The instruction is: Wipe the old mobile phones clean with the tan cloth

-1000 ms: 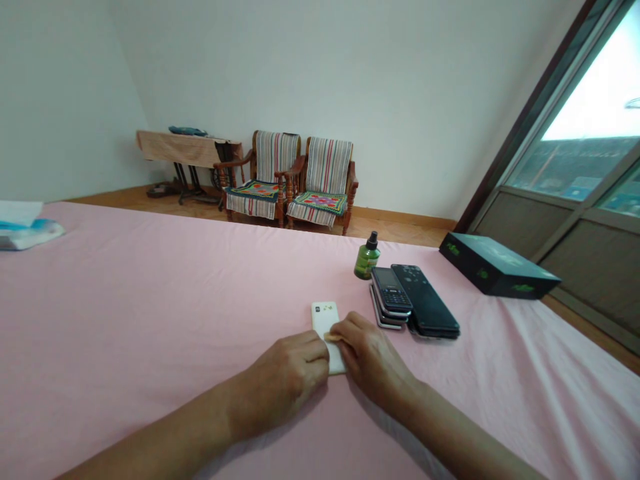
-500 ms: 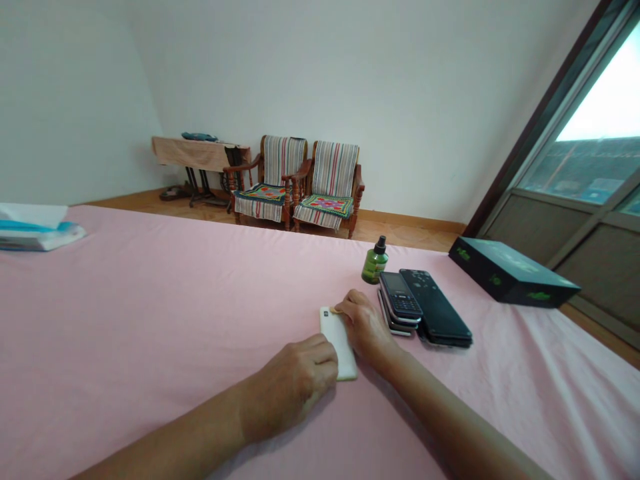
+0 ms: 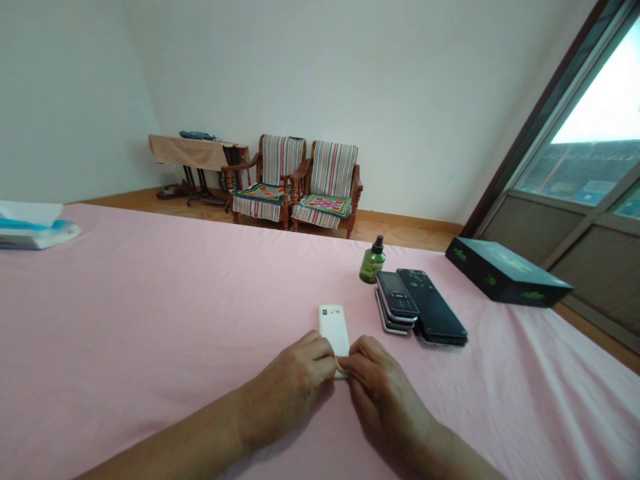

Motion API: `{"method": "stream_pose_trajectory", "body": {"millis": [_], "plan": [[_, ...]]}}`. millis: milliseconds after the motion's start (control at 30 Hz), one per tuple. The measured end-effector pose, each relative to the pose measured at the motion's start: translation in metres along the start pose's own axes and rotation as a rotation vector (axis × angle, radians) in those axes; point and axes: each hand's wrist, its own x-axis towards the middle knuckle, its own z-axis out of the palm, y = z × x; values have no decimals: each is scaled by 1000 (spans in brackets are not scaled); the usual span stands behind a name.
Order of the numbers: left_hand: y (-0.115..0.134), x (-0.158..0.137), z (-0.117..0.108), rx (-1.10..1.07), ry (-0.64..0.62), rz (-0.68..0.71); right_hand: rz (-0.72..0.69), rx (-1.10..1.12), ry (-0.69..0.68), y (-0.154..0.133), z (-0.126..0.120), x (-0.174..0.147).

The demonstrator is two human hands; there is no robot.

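Note:
A white phone [image 3: 333, 330] lies back side up on the pink cloth, its camera at the far left corner. My left hand [image 3: 300, 373] is closed on its lower left edge, fingers curled. Beside it, my right hand [image 3: 383, 387] is closed in a pinch over the phone's near end, the two hands almost touching. A small yellowish-tan bit shows at the right fingertips; I cannot make out what it is. The hands cover most of the phone's near end.
Right of the hands stand a stack of keypad phones [image 3: 397, 297] and a stack of larger dark phones [image 3: 433, 310]. Behind them is a green spray bottle [image 3: 373, 263]. A black box [image 3: 505, 270] lies far right, a white-and-blue packet [image 3: 37, 230] far left. Two chairs [image 3: 327, 180] stand beyond.
My right hand has moved from the phone's far end down to its near end, close to my left hand. The phone and my left hand have stayed almost in place.

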Motion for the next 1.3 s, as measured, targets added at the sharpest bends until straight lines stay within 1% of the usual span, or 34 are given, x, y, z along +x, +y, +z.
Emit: {"method": "stream_pose_trajectory", "body": {"millis": [100, 167, 300, 400, 500, 600, 800, 1000, 1200, 1300], "plan": [[-1, 0, -2, -3, -31, 20, 5, 20, -10, 4, -1, 1], [-3, 0, -2, -4, -28, 37, 5, -25, -6, 11, -3, 10], [-5, 0, -4, -17, -39, 74, -21, -187, 71, 30, -1, 45], [-6, 0, -4, -24, -54, 69, -15, -218, 100, 41, 4, 72], [-7, -1, -3, -17, -57, 55, -24, -236, 102, 45, 8, 88], [-7, -1, -2, -9, -62, 38, -41, -245, 89, 43, 9, 87], [-3, -1, 0, 10, -43, 25, -69, -254, 46, 35, 7, 70], [-4, -1, 1, 24, -36, 24, -19, -310, 71, 35, 9, 77], [-5, -1, 1, 3, -34, 40, -44, -340, 30, 27, 5, 72], [-5, -1, 0, 2, -39, 48, -31, -341, 42, 26, 5, 71]]}}
